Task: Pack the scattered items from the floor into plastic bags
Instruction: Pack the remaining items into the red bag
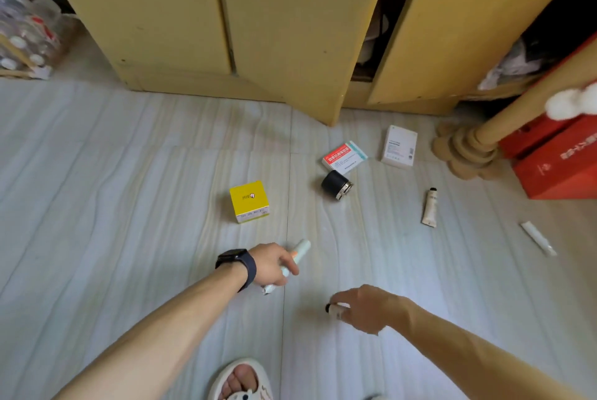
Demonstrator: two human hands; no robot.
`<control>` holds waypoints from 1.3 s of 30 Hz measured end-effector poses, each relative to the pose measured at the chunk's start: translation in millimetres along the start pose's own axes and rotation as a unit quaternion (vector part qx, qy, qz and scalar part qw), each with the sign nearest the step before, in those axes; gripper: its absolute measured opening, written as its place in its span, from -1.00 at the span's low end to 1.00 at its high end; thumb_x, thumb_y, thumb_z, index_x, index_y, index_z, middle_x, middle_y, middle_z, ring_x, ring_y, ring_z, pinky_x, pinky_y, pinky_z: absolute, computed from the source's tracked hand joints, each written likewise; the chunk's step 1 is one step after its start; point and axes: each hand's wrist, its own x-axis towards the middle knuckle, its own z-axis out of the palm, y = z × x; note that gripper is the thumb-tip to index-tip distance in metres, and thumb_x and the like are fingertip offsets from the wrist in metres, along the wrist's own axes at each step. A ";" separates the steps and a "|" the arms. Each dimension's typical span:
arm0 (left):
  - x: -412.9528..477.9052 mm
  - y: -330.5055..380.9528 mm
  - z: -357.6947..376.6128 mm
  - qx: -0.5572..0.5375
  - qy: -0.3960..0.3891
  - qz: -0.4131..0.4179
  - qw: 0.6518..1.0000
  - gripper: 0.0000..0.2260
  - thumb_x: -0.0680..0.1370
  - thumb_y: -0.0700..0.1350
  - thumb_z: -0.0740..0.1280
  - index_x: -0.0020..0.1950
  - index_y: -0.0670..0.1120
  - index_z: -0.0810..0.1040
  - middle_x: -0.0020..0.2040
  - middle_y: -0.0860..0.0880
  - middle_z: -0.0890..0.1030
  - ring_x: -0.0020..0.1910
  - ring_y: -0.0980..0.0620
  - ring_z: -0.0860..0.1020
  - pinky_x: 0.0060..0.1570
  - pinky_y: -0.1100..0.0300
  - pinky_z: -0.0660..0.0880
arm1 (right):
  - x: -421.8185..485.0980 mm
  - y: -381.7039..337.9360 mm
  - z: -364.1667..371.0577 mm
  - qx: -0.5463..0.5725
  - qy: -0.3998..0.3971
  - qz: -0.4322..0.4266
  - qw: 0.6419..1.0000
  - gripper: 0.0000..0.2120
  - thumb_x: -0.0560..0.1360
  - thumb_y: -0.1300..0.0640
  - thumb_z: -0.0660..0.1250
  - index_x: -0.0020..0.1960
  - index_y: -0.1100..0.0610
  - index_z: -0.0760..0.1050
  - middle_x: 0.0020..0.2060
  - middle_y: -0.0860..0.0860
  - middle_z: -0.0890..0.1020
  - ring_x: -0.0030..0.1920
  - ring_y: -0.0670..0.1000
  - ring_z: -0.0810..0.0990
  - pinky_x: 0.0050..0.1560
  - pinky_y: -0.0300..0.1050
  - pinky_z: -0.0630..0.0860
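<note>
- White tube (336,309), black-capped, is down at the floor (129,173), the right hand (368,307) pinching it at the fingertips.
- Beside it the left hand (269,265) curls round a longer white stick (301,249).
- Best to lift both cleanly; box (248,202) and jar (336,184) lie further out, and no bag is in view.

Floor (97,205), before cupboard (290,28): cube box (249,202) centre; jar (336,184) to its right; flat box (344,157) just behind jar; third box (399,147) right of that; post foot (465,150) right of third box; tube (430,207) right of jar; second tube (538,238) farther right; bottles (26,34) far left, beside cupboard
</note>
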 end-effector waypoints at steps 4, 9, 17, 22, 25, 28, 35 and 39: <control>-54.1 40.5 -18.0 -0.008 -0.027 0.030 0.999 -0.71 0.49 -0.23 0.37 0.12 0.08 0.67 -0.04 -0.01 0.58 -0.25 0.00 0.58 -0.22 0.22 0.59 | -86.8 9.5 -2.7 0.165 0.021 0.007 0.986 -0.58 0.52 -0.37 0.08 0.33 -0.31 0.35 -0.11 0.03 0.71 -0.31 -0.09 0.66 -0.23 -0.29 0.52; -116.1 122.8 -19.1 0.135 0.023 0.102 0.985 -0.73 0.52 -0.10 0.38 0.18 0.16 0.63 0.07 0.08 0.61 -0.14 0.12 0.56 -0.26 0.46 0.41 | -195.8 29.6 41.8 0.391 0.198 -0.040 0.898 -0.55 0.45 -0.44 0.21 0.27 -0.31 0.47 -0.19 0.02 0.68 -0.34 -0.07 0.60 -0.26 -0.22 0.56; -136.2 264.8 75.9 0.194 0.014 0.226 0.955 -0.75 0.50 -0.11 0.40 0.13 0.16 0.64 -0.04 0.09 0.56 -0.13 0.06 0.58 -0.05 0.24 0.54 | -291.3 68.8 192.6 0.646 0.399 0.016 0.651 -0.73 0.61 0.05 0.30 0.30 -0.08 0.53 -0.23 0.11 0.66 -0.27 0.03 0.64 -0.26 -0.12 0.52; -131.1 314.9 189.5 0.232 -0.063 0.299 0.924 -0.72 0.48 -0.15 0.37 0.09 0.19 0.66 0.05 0.02 0.64 -0.16 0.01 0.60 -0.14 0.20 0.53 | -299.4 93.9 282.3 0.687 0.491 0.165 0.509 -0.79 0.61 0.07 0.29 0.15 -0.18 0.61 -0.01 -0.09 0.72 -0.03 -0.13 0.69 -0.03 -0.20 0.60; -124.3 323.7 248.9 0.305 -0.094 0.315 0.894 -0.64 0.45 -0.20 0.31 0.10 0.20 0.66 0.04 0.01 0.63 -0.10 -0.05 0.57 -0.17 0.18 0.47 | -291.7 107.6 320.4 0.712 0.480 0.241 0.452 -0.77 0.60 0.08 0.28 0.07 -0.21 0.63 0.01 -0.03 0.71 0.00 -0.02 0.69 0.12 0.09 0.60; -114.1 323.8 290.7 0.319 -0.141 0.309 0.885 -0.63 0.44 -0.19 0.30 0.14 0.18 0.65 0.05 0.00 0.65 -0.06 -0.09 0.60 -0.08 0.14 0.55 | -290.0 113.7 335.4 0.745 0.454 0.258 0.415 -0.79 0.61 0.19 0.25 0.15 0.03 0.60 -0.22 0.07 0.72 -0.27 -0.02 0.68 -0.23 -0.09 0.62; -98.2 293.1 316.3 0.498 -0.032 0.385 0.776 -0.51 0.51 -0.07 0.29 0.44 0.16 0.38 0.35 -0.14 0.42 0.47 -0.16 0.21 0.44 -0.14 0.08 | -274.8 138.3 379.3 0.390 0.287 0.392 0.782 -0.32 0.50 -0.35 0.08 0.57 -0.21 0.03 0.61 -0.01 -0.08 0.59 0.07 -0.06 0.53 0.05 0.07; -93.3 268.1 302.5 0.620 0.036 0.371 0.690 -0.40 0.61 -0.07 0.16 0.60 0.04 -0.01 0.61 -0.12 -0.08 0.57 -0.09 -0.21 0.41 -0.25 -0.40 | -286.5 145.4 395.5 0.331 0.210 0.436 0.810 -0.06 0.43 -0.45 0.17 0.52 -0.27 -0.42 0.57 0.11 -0.30 0.57 0.25 -0.24 0.53 0.22 -0.01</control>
